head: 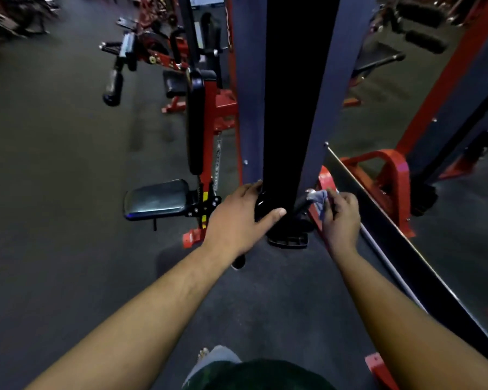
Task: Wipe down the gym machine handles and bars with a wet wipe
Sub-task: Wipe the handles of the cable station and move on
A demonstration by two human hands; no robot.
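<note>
A padded seat point(157, 199) stands well to the left. The left hand point(238, 218) grips the black upright pad point(285, 108) at its lower end, steadying it. The right hand point(341, 218) pinches the wet wipe point(319, 199) against a short black handle point(302, 205); wiping appears underway. Next, probably rub along it, though the red frame point(326, 181) crowds the right side

I'm in a gym: dark rubber flooring point(68, 164) runs under red steel-framed weight machines point(220, 108) with black padded seats point(157, 199) at centre, black foam roller pads point(426, 42) sit at upper right, and more equipment blurs at upper left.
</note>
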